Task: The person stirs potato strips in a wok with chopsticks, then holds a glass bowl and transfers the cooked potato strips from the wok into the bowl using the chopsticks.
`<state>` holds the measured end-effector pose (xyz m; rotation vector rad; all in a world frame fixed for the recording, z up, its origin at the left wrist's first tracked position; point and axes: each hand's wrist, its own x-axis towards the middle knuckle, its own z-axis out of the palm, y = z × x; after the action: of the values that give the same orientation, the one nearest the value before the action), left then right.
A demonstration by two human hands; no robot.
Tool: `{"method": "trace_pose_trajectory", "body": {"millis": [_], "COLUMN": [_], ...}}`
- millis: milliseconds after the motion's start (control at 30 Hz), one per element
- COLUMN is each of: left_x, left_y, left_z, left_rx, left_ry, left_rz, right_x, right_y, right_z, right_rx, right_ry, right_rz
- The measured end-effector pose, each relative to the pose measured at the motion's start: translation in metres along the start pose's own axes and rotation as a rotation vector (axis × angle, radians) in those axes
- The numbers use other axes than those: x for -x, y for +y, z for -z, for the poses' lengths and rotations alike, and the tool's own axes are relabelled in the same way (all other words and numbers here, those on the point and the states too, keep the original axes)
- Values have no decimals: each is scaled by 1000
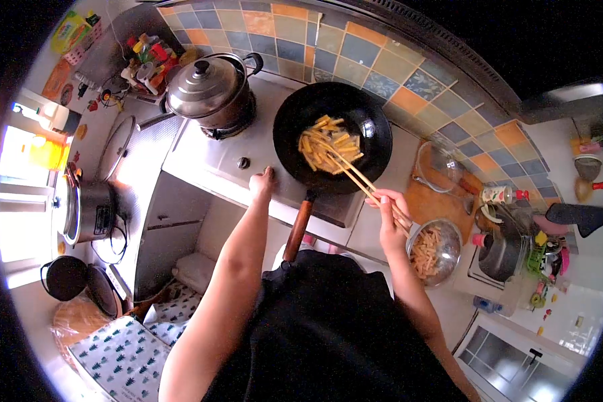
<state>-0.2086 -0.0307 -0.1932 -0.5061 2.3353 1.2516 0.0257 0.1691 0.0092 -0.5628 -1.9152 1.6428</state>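
Note:
A black wok [375, 151] with a wooden handle stands on the right part of the stove, holding yellow-brown strips [325, 144] of food. Long wooden chopsticks [362, 175] reach down into the strips, and my right hand [390, 204] is closed on their upper part. My left hand [262, 182] is at the stove's front edge, left of the wok handle, its fingers curled at a spot where a knob would be hidden under them. Right of my right hand, a metal bowl [454, 251] holds pale strips [427, 253].
A lidded steel pot [204, 90] sits on the left burner of the stove [208, 154]. Beyond the wok are a cutting board [415, 201], a glass lid [439, 164] and a jar [496, 194]. A sink [499, 258] lies farther right, and a cooker [90, 211] stands at far left.

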Motion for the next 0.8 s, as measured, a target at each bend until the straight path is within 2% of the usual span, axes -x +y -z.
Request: {"method": "trace_pose_trajectory", "body": {"millis": [67, 267, 367, 467, 800], "left_x": [7, 2, 8, 6, 2], "left_y": [4, -6, -3, -3, -8], "left_z": [3, -4, -2, 2, 2], "left_rx": [4, 302, 186, 160, 95], "left_ry": [6, -53, 34, -30, 5], "left_rz": [-11, 35, -56, -36, -78], "right_x": [1, 5, 8, 10, 6], "right_y": [3, 23, 33, 35, 31], "right_z": [3, 13, 14, 12, 13], "right_rx": [-46, -159, -209, -223, -225], "right_ry": [56, 234, 293, 321, 326], "right_rz": [-13, -114, -136, -136, -102]}}
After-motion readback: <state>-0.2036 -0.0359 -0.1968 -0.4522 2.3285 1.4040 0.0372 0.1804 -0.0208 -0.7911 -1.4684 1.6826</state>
